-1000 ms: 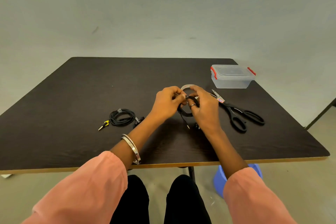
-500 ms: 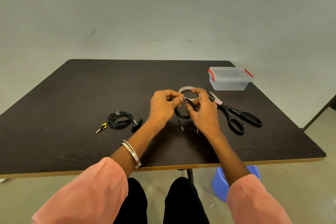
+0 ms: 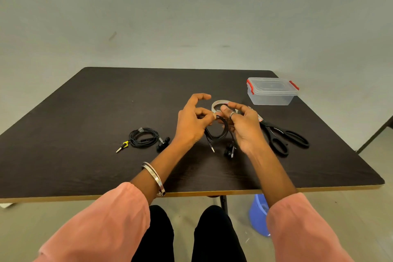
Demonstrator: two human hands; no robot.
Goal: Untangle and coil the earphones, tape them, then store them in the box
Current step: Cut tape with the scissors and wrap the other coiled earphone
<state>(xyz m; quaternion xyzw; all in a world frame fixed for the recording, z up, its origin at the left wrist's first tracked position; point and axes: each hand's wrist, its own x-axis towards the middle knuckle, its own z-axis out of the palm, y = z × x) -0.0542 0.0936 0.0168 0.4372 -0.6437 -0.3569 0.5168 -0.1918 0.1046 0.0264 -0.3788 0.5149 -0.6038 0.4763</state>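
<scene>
A coil of black earphones (image 3: pixel 221 132) hangs between my hands above the middle of the dark table (image 3: pixel 85 112). Its plug and earbuds (image 3: pixel 229 152) dangle below. My left hand (image 3: pixel 192 122) pinches the coil's top with thumb and middle fingers, the index finger raised. My right hand (image 3: pixel 244 125) grips the coil's right side, thumb on top. A roll of pale tape (image 3: pixel 219 104) lies just behind my fingers. The clear plastic box (image 3: pixel 271 91) with red clips stands shut at the back right.
A second coiled black earphone set (image 3: pixel 143 137) with a yellow-tagged plug lies left of my hands. Black scissors (image 3: pixel 280 136) lie to the right. A blue bucket (image 3: pixel 258 215) stands on the floor under the table's near edge.
My hands have drawn slightly apart and the left index finger has lifted off the coil. More of the coil, the plug and the earbuds now show between them.
</scene>
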